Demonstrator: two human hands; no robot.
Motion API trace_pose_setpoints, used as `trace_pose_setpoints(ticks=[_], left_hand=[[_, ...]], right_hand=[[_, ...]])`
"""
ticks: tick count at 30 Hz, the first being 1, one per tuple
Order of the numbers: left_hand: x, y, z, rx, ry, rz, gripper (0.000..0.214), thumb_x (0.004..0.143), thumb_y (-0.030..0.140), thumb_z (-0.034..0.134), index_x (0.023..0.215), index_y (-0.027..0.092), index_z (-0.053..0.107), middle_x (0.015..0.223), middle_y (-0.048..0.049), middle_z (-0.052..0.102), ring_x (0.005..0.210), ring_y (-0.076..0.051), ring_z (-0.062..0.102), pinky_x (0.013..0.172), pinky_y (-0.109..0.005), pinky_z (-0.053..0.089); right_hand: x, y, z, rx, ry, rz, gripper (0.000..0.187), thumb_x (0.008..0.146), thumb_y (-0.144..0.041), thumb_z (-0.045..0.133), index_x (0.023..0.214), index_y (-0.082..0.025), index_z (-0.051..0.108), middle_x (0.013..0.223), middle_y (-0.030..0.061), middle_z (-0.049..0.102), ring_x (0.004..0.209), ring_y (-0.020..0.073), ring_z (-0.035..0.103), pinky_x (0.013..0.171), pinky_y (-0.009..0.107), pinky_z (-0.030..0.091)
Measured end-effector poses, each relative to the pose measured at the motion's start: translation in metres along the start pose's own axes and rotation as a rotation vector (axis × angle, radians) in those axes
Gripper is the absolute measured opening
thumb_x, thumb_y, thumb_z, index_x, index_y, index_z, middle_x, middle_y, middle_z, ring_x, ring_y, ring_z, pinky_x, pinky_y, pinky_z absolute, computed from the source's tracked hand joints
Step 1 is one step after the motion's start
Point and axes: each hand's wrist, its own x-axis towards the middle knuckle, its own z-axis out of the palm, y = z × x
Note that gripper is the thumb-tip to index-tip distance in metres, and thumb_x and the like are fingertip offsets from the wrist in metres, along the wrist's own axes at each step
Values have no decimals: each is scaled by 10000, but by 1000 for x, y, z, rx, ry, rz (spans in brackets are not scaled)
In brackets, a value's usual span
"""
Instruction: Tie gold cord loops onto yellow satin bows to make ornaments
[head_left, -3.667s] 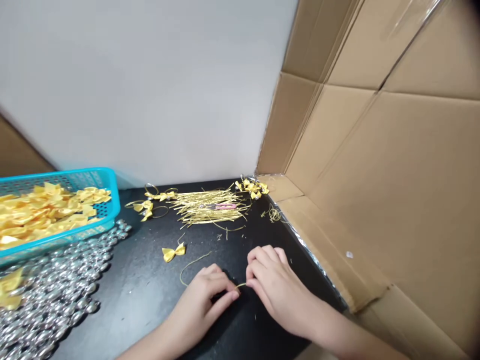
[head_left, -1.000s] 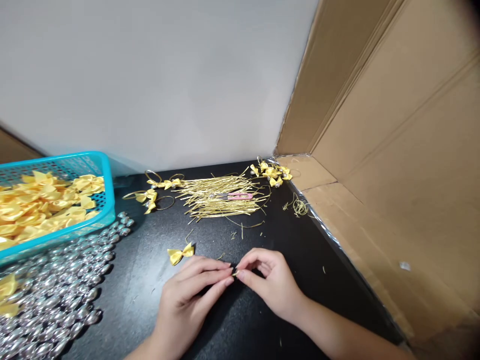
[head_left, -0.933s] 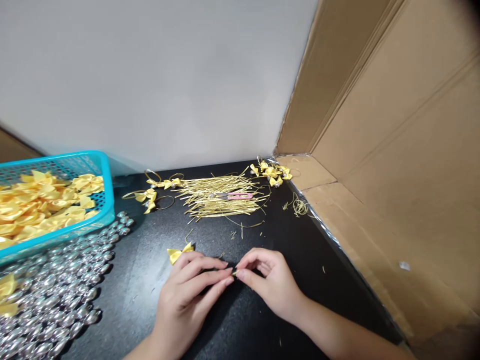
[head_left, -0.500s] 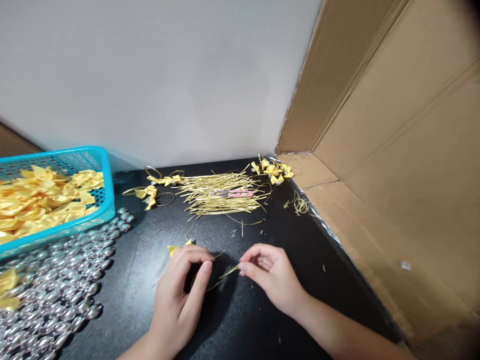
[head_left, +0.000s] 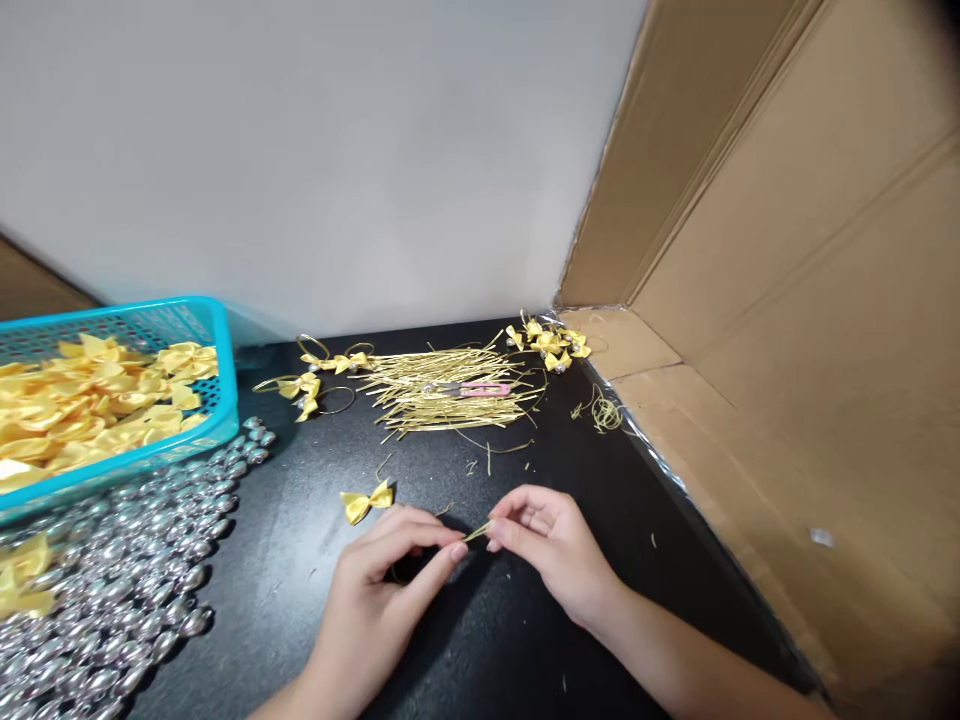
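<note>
A thin gold cord [head_left: 476, 532] runs between my two hands, low over the black tabletop. My left hand [head_left: 394, 575] is closed, thumb and forefinger pinching the cord; part of its loop is hidden behind the fingers. My right hand [head_left: 551, 540] pinches the cord's ends between thumb and fingertips, its other fingers curled in. Just beyond my left hand a yellow satin bow [head_left: 367, 502] lies on the table. Farther back are many gold cord lengths [head_left: 442, 410] in a flat pile, with pink-handled thread snips [head_left: 484, 389] on top.
A blue basket [head_left: 229, 375] of yellow bows stands at the left, with many silver beads [head_left: 127, 600] spread before it. Finished bow loops [head_left: 551, 345] lie at the back right, more [head_left: 304, 388] at back left. Tangled cord scraps [head_left: 606, 410] sit near the cardboard [head_left: 787, 400] wall.
My left hand has moved right to the cord and now pinches it close to my right hand. The bow behind it has come into fuller view.
</note>
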Motion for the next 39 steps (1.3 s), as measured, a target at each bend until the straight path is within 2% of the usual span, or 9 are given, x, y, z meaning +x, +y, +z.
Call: trace_pose_setpoints(ticks=[3,8,12,16,20,27,29,32,39], left_hand=[[2,1,-2,-21,1,33,103,788,142,692,747,229,730,713,1,717,672,-159,660,643,-259,508],[6,6,-1,-32,-62,28,140,731,112,711,633,211,700,778,-24,728,725,-176,678,690,-284,508],[9,6,1,-159,-86,-140,134,724,139,709,605,193,682,761,-40,735,706,-188,682,672,-294,512],[10,4,1,-314,-139,-338,139,733,235,725,617,179,673,694,-50,729,652,-198,655,579,-281,487],[9,3,2,-332,-180,-419,167,726,277,743,616,168,679,622,-40,703,572,-168,597,520,-254,434],[9,-1,4,-334,-133,-465,203,706,288,730,589,165,619,494,30,559,485,-113,462,490,-225,357],[8,-2,5,-363,-114,-466,170,708,275,726,671,174,593,514,32,596,482,-105,437,491,-216,344],[6,0,8,-431,-97,-446,230,722,245,722,774,206,502,592,17,694,484,-97,415,496,-203,342],[4,3,9,-382,-102,-376,298,743,212,702,738,231,405,589,26,700,462,-86,372,473,-190,321]], right_hand=[[0,1,0,-10,-3,6,319,626,-413,832,716,-161,659,631,-3,657,625,142,648,663,268,533],[-3,3,3,-63,-31,-26,171,679,-278,775,728,-155,667,645,-9,655,620,113,615,631,227,491],[-7,0,5,-138,-62,-105,89,732,-233,706,736,-153,669,678,-1,656,642,113,611,644,227,493],[-8,0,6,-226,-67,-205,41,751,-192,670,734,-155,670,698,11,662,651,124,621,637,232,498],[-8,4,5,-343,-32,-328,46,766,-147,655,730,-163,679,719,23,670,666,133,623,638,240,495],[-8,8,4,-371,24,-487,94,764,-100,669,751,-182,625,714,3,661,666,128,631,655,236,509],[-8,7,4,-413,4,-582,123,768,-63,653,717,-173,630,725,18,668,690,132,640,675,238,509],[-9,4,4,-476,-12,-685,144,774,-24,634,718,-149,679,722,44,673,692,132,649,667,226,509],[-7,9,2,-553,11,-763,133,796,-54,673,790,-159,753,719,47,704,672,139,664,660,254,501]])
